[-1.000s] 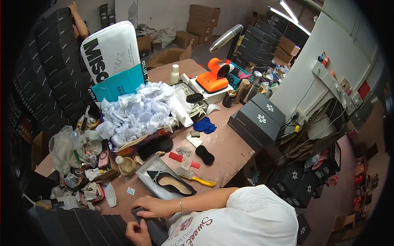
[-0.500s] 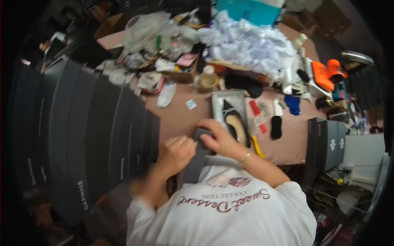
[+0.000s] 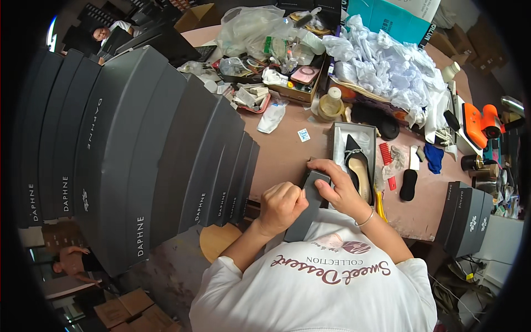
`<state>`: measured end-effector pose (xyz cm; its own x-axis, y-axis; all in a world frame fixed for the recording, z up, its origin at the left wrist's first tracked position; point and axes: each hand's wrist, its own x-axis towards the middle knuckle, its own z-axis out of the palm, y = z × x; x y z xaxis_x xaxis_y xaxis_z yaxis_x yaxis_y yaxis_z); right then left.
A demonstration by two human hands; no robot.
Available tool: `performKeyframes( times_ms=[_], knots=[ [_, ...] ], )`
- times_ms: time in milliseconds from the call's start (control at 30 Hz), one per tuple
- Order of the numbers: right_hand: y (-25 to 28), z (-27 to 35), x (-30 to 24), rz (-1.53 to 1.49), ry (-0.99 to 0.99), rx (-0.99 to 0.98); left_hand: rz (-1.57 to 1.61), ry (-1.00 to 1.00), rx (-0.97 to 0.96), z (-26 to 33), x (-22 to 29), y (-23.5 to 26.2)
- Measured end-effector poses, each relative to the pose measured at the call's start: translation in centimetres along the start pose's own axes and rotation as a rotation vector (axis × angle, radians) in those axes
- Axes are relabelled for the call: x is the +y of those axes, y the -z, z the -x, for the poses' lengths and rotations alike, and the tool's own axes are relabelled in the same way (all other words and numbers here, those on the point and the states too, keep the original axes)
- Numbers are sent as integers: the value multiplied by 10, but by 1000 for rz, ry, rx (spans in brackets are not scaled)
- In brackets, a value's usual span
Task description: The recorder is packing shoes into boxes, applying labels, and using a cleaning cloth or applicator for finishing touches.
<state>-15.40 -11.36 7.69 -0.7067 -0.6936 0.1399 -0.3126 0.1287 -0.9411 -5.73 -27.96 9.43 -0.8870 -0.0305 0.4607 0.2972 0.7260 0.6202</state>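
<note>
My left hand point(image 3: 282, 203) is closed on the left edge of a dark grey shoebox lid point(image 3: 306, 217), which stands tilted against the front edge of the brown table point(image 3: 287, 155). From above, my right hand point(image 3: 338, 188) grips the lid's top end with its fingers over it. Just right of that hand lies an open grey shoebox point(image 3: 338, 138) holding a black pointed high-heel shoe point(image 3: 357, 163) with a tan insole.
A tall fanned stack of grey shoeboxes point(image 3: 138, 149) fills the left. Crumpled white paper point(image 3: 387, 66), a plastic bag point(image 3: 249, 27), a small bottle point(image 3: 332, 102), black insoles point(image 3: 408, 184) and an orange tool point(image 3: 481, 122) crowd the table. More grey boxes point(image 3: 464, 216) stand right. A round stool point(image 3: 218, 240) sits below.
My head has turned left and downward, bringing the box stack into view. Both hands stay on the grey lid, which now stands more upright at the table edge.
</note>
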Motion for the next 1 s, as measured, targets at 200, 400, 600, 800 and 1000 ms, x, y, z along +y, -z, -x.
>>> performKeyframes(
  times_ms=[200, 400, 600, 800, 1000],
  knots=[
    [-4, -3, -1, 10, 32, -2, -34, 93, 77, 7, 4, 1],
    [17, 4, 17, -116, -83, 32, 266, 365, 112, 25, 7, -1],
    [4, 1, 15, -112, -45, 30, 744, 568, 39, 13, 6, 0],
    [7, 1, 8, -135, -110, 1, 532, 465, -199, 4, 1, 7],
    [3, 3, 9, -66, -48, 31, 962, 766, -195, 8, -3, -9]
  ],
)
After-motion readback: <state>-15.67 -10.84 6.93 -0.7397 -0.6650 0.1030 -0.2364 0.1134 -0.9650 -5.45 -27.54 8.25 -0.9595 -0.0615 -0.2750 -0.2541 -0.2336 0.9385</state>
